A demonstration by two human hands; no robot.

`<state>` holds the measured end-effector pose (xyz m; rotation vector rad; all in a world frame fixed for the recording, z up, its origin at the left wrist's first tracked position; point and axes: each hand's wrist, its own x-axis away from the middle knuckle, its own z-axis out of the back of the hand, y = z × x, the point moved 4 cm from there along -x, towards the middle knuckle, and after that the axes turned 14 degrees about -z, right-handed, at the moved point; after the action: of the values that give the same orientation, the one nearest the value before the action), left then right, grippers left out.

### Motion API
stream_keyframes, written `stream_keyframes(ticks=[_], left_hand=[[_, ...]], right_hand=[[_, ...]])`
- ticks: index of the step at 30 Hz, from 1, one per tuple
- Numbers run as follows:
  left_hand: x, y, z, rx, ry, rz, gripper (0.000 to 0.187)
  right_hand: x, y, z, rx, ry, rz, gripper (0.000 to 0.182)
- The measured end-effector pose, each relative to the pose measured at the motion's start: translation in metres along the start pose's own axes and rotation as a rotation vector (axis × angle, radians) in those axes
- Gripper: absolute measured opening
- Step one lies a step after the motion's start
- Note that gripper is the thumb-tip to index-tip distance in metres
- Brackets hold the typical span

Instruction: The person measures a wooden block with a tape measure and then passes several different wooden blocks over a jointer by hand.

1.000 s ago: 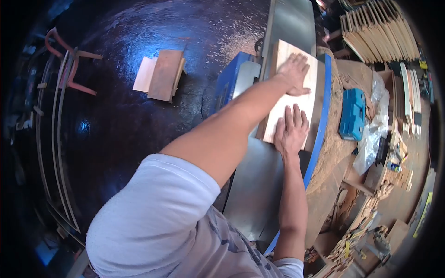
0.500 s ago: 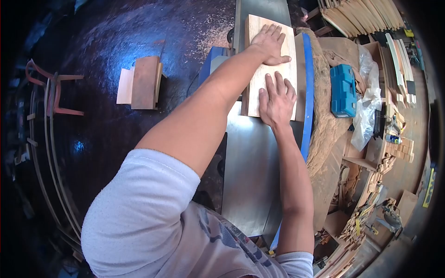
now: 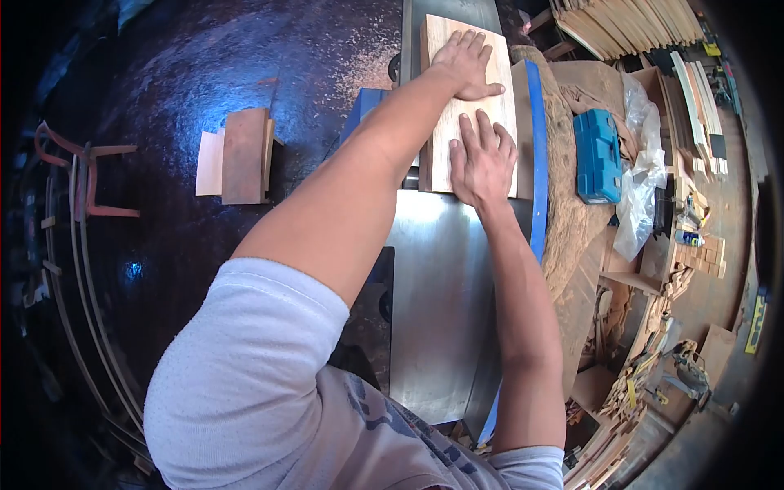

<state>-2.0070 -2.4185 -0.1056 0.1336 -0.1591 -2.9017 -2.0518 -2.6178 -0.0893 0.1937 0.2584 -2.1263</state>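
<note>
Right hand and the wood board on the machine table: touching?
Touching. The head view shows the right hand pressed flat, fingers spread, on the near end of the wood board; no gap shows under the palm.

Two hands, left hand (image 3: 467,61) and right hand (image 3: 482,159), one board (image 3: 445,139), one blue case (image 3: 596,155)

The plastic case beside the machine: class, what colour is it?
The plastic case is teal blue, seen best in the head view, lying on the sawdust-covered bench.
</note>
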Motion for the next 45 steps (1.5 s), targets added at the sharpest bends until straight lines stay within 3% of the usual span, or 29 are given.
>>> stream_keyframes(ticks=[17, 20, 21, 24, 27, 28, 29, 30, 31, 32, 34, 36, 37, 38, 40, 42, 44, 45], left_hand=[[-0.034, -0.038, 0.0, 0.078, 0.073, -0.01, 0.096], [-0.047, -0.06, 0.005, 0.097, 0.233, -0.028, 0.089], [-0.055, -0.074, -0.004, 0.087, 0.399, -0.042, 0.087], [-0.024, -0.104, -0.004, 0.076, 0.662, 0.306, 0.094], [0.005, -0.166, -0.036, 0.597, 0.293, 0.717, 0.125], [0.01, -0.191, -0.05, 0.793, 0.197, 0.737, 0.124], [0.015, -0.207, -0.049, 0.907, 0.076, 0.664, 0.118], [0.028, -0.205, -0.04, 1.175, 0.215, 0.732, 0.107], [0.015, -0.256, -0.09, 1.271, 0.159, 0.704, 0.096], [0.032, -0.23, -0.052, 1.421, 0.278, 0.776, 0.086], [0.048, -0.211, -0.02, 1.446, 0.341, 0.785, 0.083], [0.039, -0.247, -0.056, 1.091, 0.273, 0.695, 0.101], [0.046, -0.241, -0.045, 0.963, 0.276, 0.764, 0.108], [0.054, -0.246, -0.04, 0.885, 0.231, 0.757, 0.11], [0.076, -0.28, -0.055, 0.977, 0.226, 0.746, 0.108], [0.124, -0.311, -0.068, 1.211, 0.261, 0.569, 0.086], [0.191, -0.298, -0.04, 1.538, 0.304, 0.756, 0.067], [0.232, -0.297, -0.025, 1.329, 0.366, 0.728, 0.064]], right_hand=[[-0.048, -0.004, -0.013, 0.011, -0.024, -0.012, 0.052], [-0.071, -0.005, -0.017, 0.018, -0.019, -0.006, 0.053], [-0.08, -0.004, -0.021, 0.029, -0.01, 0.001, 0.053], [-0.11, -0.012, -0.034, 0.047, -0.035, 0.009, 0.055], [-0.144, -0.046, -0.048, 0.074, -0.062, -0.012, 0.055], [-0.156, -0.06, -0.049, 0.088, -0.137, -0.024, 0.056], [-0.168, -0.069, -0.061, 0.126, -0.184, 0.04, 0.058], [-0.179, -0.087, -0.032, 0.124, -0.441, 0.14, 0.058], [-0.182, -0.099, -0.018, -0.083, -0.58, 0.044, 0.058], [-0.178, -0.097, -0.007, -0.297, -0.7, -0.061, 0.059], [-0.142, -0.103, 0.065, -0.53, -0.546, -0.051, 0.057], [-0.088, -0.071, 0.143, -0.593, -0.354, -0.049, 0.052], [-0.053, -0.043, 0.179, -0.644, -0.171, -0.07, 0.05], [-0.015, -0.018, 0.225, -0.699, -0.244, -0.348, 0.048], [0.087, 0.052, 0.287, -0.516, 0.006, -0.729, 0.049], [0.211, 0.101, 0.339, -0.337, 0.326, -1.11, 0.049], [0.363, 0.116, 0.379, -0.156, 0.455, -1.411, 0.052], [0.447, 0.11, 0.39, -0.085, 0.537, -1.518, 0.051]])
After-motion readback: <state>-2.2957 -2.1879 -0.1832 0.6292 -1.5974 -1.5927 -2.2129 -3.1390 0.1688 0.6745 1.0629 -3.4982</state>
